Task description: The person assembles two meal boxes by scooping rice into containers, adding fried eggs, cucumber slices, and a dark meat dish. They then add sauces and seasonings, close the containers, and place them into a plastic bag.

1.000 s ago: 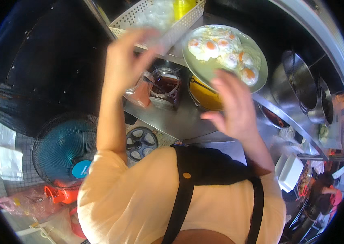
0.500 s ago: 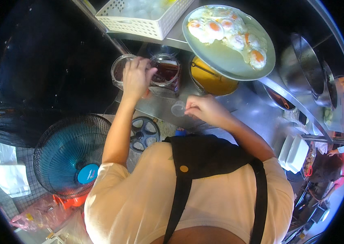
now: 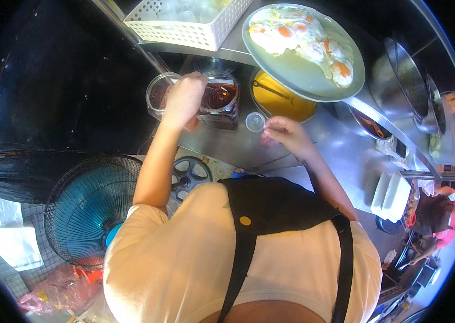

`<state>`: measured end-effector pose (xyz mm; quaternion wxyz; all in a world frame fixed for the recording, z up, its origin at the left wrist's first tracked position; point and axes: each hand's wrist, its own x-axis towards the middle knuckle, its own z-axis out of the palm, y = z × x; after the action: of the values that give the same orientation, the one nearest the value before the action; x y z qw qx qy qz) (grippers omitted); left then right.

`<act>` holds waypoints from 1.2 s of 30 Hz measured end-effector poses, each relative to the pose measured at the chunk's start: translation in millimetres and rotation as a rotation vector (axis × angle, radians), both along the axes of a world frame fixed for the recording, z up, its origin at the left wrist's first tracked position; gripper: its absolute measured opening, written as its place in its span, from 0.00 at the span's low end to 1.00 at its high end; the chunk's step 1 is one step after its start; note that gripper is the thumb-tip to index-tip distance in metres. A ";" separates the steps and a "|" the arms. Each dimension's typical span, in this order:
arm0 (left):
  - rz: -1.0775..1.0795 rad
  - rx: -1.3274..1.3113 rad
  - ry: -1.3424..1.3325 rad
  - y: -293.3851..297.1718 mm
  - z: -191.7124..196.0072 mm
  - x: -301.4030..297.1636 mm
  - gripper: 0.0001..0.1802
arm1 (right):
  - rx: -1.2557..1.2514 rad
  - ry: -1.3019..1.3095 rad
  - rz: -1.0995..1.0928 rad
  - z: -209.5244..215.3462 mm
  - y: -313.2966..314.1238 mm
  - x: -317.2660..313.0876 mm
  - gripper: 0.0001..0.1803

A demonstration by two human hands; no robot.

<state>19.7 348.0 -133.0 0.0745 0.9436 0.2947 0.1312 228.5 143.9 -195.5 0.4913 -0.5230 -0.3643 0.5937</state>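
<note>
Nearest the camera are the person's shoulders in a cream shirt with black apron straps; a teal fan stands low on the left. Both forearms reach away over the steel worktop. The right hand is pinched closed on a small clear plastic cup, held by its rim just above the worktop, mouth up. The left hand is clenched over the opening of a glass jar of red chilli sauce, apparently gripping a spoon handle, though the fingers hide it. A second, darker jar sits just left of that hand.

The cup lies to the right of the sauce jar, just beside it and a little nearer the person, so the left hand is the one closer to the sauce, and the gap between jar and cup runs left to right.

Farther off sit a pot of yellow sauce, a plate of fried eggs and a white basket.
</note>
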 end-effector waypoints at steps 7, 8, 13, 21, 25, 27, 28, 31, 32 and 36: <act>-0.107 -0.400 0.043 15.8 -9.9 -4.5 0.07 | 0.009 0.043 -0.123 -5.7 21.5 -5.4 0.12; -0.151 -0.412 0.019 18.6 -8.7 -6.9 0.07 | 0.021 0.043 -0.144 -5.5 26.2 -7.5 0.12; 0.058 -0.499 -0.421 24.5 -5.3 -18.1 0.07 | 0.069 0.149 -0.180 -1.0 52.0 -12.1 0.13; 0.276 -0.376 -0.747 14.7 2.1 -36.3 0.08 | 0.085 0.154 -0.217 2.6 79.8 -7.2 0.13; 0.291 -0.221 -0.704 12.9 -0.7 -38.2 0.09 | 0.074 0.090 -0.234 5.1 86.6 -7.3 0.14; 0.301 -0.229 -0.736 11.3 -1.1 -38.6 0.09 | 0.083 0.087 -0.222 2.7 90.2 -6.4 0.14; 0.317 -0.252 -0.746 10.4 1.2 -38.4 0.09 | 0.087 0.084 -0.217 1.7 91.3 -6.0 0.15; 0.360 -0.261 -0.765 5.5 9.2 -36.1 0.09 | 0.084 0.088 -0.219 1.6 94.3 -6.2 0.15; 0.373 -0.255 -0.770 4.6 10.3 -35.5 0.09 | 0.093 0.091 -0.219 0.3 95.6 -6.1 0.14; 0.382 -0.251 -0.761 16.0 5.0 -37.7 0.09 | 0.098 0.110 -0.222 -4.7 102.2 -9.3 0.14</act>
<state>-18.1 363.9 -128.0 0.2662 0.7404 0.4290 0.4438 219.2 246.1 -200.2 0.5982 -0.5023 -0.3050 0.5449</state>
